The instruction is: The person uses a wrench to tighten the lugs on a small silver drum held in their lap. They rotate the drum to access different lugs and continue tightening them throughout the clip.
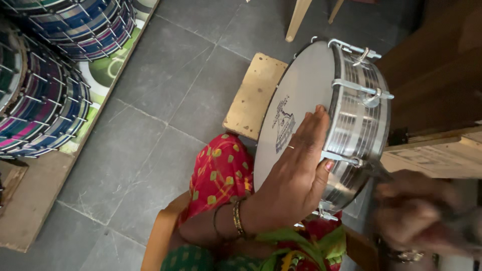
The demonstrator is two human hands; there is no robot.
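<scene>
A silver metal drum with a white drumhead stands on its edge in my lap, tilted. My left hand lies flat against the drumhead with the thumb hooked over the rim, steadying it; bangles and a ring show on it. My right hand is at the lower right beside the drum's shell, blurred by motion; it seems to hold a dark tool, but I cannot make it out. Chrome tension rods and lugs run along the shell.
A small wooden board lies on the grey tiled floor behind the drum. Stacked colourful drums rest on a platform at the left. Wooden furniture stands at the right, and chair legs at the top.
</scene>
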